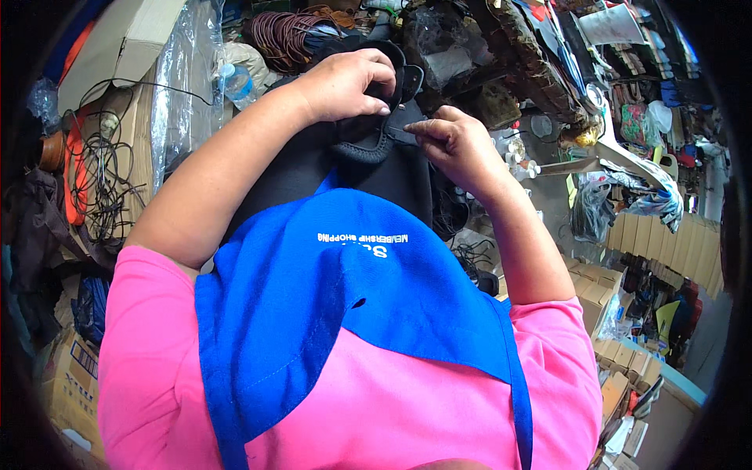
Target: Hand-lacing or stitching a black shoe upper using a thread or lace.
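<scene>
Cluttered workshop all round: cardboard boxes (125, 39) at upper left, clear plastic sheeting (176, 78) beside them, tangled black cables (102, 180) on the left, a coil of brown cord (282, 35) at the top centre, stacked small boxes (619, 360) at lower right. No bare surface can be made out under the work.

A black shoe (376, 133) is held up at chest height, centre top of the view, above a blue apron (345, 313) worn over a pink shirt (392, 415). Dark black material is seen just below the shoe, between both forearms; whether it is part of the shoe or a separate piece cannot be told.

Left hand (345, 82): laid over the top of the shoe, fingers (380, 66) curled together and clamped on its upper rim, thumb tucked beneath, touching the black material.

Right hand (454, 145): just to the right of the shoe, touching its side. Thumb and forefinger (419, 125) are pinched together at the shoe's edge; what is pinched is too small to tell, remaining fingers folded in.

The two hands are near each other, only the shoe's opening between them. A plastic bottle (235, 82) with a blue cap is seen behind the left forearm, well apart from the shoe.
</scene>
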The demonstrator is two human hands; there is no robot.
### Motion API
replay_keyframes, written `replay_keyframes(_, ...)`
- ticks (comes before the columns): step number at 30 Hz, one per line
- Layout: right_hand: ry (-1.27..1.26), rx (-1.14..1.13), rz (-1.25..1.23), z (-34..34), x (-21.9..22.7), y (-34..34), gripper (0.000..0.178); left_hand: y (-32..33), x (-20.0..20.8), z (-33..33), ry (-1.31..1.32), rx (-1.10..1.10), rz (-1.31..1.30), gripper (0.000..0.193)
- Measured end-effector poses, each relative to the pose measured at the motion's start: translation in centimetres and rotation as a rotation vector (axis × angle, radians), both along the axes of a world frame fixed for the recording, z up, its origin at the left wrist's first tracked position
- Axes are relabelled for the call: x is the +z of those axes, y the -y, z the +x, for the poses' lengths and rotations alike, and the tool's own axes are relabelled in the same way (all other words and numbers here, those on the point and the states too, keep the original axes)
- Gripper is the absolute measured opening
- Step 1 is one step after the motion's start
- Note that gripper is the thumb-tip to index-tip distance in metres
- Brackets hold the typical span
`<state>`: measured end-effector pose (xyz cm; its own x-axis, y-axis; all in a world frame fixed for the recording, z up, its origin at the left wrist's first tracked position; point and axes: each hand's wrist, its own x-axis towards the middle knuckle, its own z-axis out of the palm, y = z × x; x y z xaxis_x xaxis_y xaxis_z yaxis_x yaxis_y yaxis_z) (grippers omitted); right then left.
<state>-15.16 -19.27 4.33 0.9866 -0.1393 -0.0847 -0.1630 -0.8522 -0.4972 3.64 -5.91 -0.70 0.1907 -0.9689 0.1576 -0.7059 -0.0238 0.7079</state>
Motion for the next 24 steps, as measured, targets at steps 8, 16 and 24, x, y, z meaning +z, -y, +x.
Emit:
replay_keyframes(8, -0.033, 0.024, -0.053, 1.1, 0.3, -0.3, 0.025, 1.2, -0.8, 0.8, -0.1, -0.116, 0.062, 0.02)
replay_keyframes(16, 0.017, 0.124, 0.061, 1.9, -0.9, 0.7, 0.021, 1.3, -1.1, 1.2, -0.214, -0.187, 0.145, 0.021)
replay_keyframes(24, -0.162, -0.052, 0.342, 1.5, -2.6, 2.5, 0.025, 0.9, -1.8, 1.3, -0.165, -0.221, 0.076, 0.031)
